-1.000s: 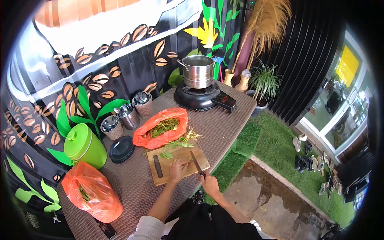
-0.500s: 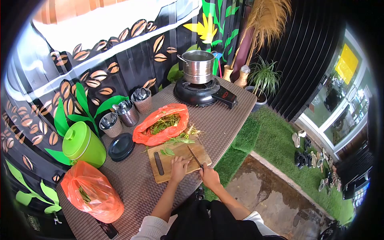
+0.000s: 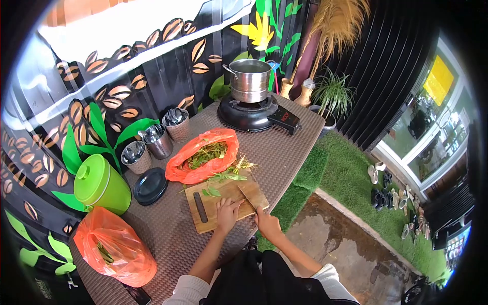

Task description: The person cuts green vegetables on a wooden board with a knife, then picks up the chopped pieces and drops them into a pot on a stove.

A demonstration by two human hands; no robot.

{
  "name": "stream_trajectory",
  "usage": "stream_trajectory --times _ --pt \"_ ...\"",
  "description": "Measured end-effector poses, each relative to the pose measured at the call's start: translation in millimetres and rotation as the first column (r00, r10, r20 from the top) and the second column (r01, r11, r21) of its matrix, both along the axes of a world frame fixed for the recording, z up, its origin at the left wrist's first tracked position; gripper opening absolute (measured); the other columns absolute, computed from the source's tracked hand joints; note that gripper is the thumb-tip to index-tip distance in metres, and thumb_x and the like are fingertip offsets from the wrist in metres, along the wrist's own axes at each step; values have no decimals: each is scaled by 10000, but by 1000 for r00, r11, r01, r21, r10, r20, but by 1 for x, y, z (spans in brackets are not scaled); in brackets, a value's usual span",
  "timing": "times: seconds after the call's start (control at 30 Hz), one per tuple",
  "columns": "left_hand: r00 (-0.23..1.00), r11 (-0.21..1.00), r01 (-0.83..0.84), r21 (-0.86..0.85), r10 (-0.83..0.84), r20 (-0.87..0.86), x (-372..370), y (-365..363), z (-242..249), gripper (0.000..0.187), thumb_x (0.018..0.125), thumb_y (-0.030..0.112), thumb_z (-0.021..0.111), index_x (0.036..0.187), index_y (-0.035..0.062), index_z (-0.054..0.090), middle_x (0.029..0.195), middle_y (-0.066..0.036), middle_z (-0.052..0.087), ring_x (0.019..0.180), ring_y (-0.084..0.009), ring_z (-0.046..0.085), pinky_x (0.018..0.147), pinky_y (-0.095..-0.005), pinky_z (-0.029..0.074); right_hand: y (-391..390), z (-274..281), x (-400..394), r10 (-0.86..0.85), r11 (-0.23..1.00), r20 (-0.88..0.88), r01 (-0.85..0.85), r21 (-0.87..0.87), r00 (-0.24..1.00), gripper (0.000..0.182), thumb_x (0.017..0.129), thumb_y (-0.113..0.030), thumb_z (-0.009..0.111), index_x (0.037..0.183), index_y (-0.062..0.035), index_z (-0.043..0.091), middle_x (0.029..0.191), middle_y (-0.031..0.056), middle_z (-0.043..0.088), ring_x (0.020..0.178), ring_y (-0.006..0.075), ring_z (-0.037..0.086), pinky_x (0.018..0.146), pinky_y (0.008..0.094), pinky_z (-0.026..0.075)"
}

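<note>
My right hand [image 3: 267, 222] grips the handle of a knife [image 3: 247, 194], whose blade lies slanted over the right part of a wooden cutting board [image 3: 195, 213]. On the board, just left of the blade, rests my left hand [image 3: 227, 213] with its fingers stretched out; nothing shows clearly beneath them. A few leafy greens [image 3: 212, 191] lie along the board's far edge, with pale roots [image 3: 245, 163] behind them. Beyond the board, an open orange plastic bag [image 3: 189, 176] holds more greens [image 3: 207, 153].
A steel pot [image 3: 250, 80] stands on a black portable stove [image 3: 246, 118]. Along the wall are several cutlery holders [image 3: 161, 145], a black lid [image 3: 150, 186] and a green bucket [image 3: 104, 185]. A second orange bag [image 3: 117, 249] and a phone [image 3: 138, 295] sit at the near left.
The view has shifted slightly. My right hand still holds the knife, and my left hand stays on the board; the blade's angle has changed a little.
</note>
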State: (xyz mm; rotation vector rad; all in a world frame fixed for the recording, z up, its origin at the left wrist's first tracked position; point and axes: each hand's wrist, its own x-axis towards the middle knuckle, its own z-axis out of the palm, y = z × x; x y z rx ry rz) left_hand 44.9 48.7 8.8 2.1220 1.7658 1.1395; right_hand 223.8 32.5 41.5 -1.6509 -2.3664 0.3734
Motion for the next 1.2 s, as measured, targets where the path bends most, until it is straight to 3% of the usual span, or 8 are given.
stream_trajectory --times 0.1,0.27,0.57,0.67,0.83,0.97,1.03,1.2 --pt "1000 997 -6 71 7 -25 -1 3 -7 239 818 124 586 1017 179 706 820 -41 569 838 -224 503 743 -353 344 16 -15 -10 14 1000 -5 -14 8 1000 232 920 -247 446 983 -32 385 630 196 598 583 382 616 491 468 494" --pt "1000 1000 -7 27 7 -20 2 -1 1 247 813 125 581 1022 182 701 836 -37 568 853 -226 498 758 -358 348 33 -12 -6 76 997 -77 -74 22 994 244 920 -245 443 1009 -25 387 662 224 596 595 397 614 522 476 500" --pt "999 998 -11 65 13 -44 1 0 3 254 798 108 590 1013 178 706 835 -37 574 848 -224 506 740 -347 351 30 -5 -22 -22 987 -31 17 -161 999 269 931 -251 407 1034 -3 388 737 264 607 708 434 613 606 513 499" --pt "999 998 -12 64 15 -40 3 -2 6 252 795 103 589 1005 176 706 834 -35 575 850 -222 507 749 -348 350 39 -9 -13 58 992 -117 -71 -107 991 265 931 -251 409 1038 -9 392 734 262 609 674 432 617 593 524 500" --pt "1000 998 -6 63 8 -29 0 0 5 245 797 105 586 998 175 706 841 -33 580 850 -223 507 757 -351 347 6 9 -24 -98 971 -81 77 -228 992 263 938 -253 401 1005 1 391 744 271 606 728 454 606 633 529 490" --pt "1000 1000 -3 14 3 -15 1 1 4 237 803 103 567 996 157 695 870 -42 581 886 -234 499 792 -357 352 26 -5 -31 -104 971 -58 88 -221 993 278 938 -248 399 1041 9 387 748 276 605 732 456 606 636 533 489" --pt "1000 1000 -3 12 3 -18 0 0 3 233 802 104 569 992 154 695 871 -40 584 887 -233 499 791 -358 352 38 -13 -25 19 995 -170 -35 -91 985 276 935 -249 401 1043 4 389 714 256 608 687 435 618 601 521 500" --pt "998 1000 -3 -17 4 65 -1 2 4 191 803 115 591 952 147 706 860 -25 605 886 -222 509 790 -352 354 13 3 -28 -75 976 -84 56 -212 994 273 943 -253 382 1019 10 385 752 271 607 713 432 617 618 521 496"
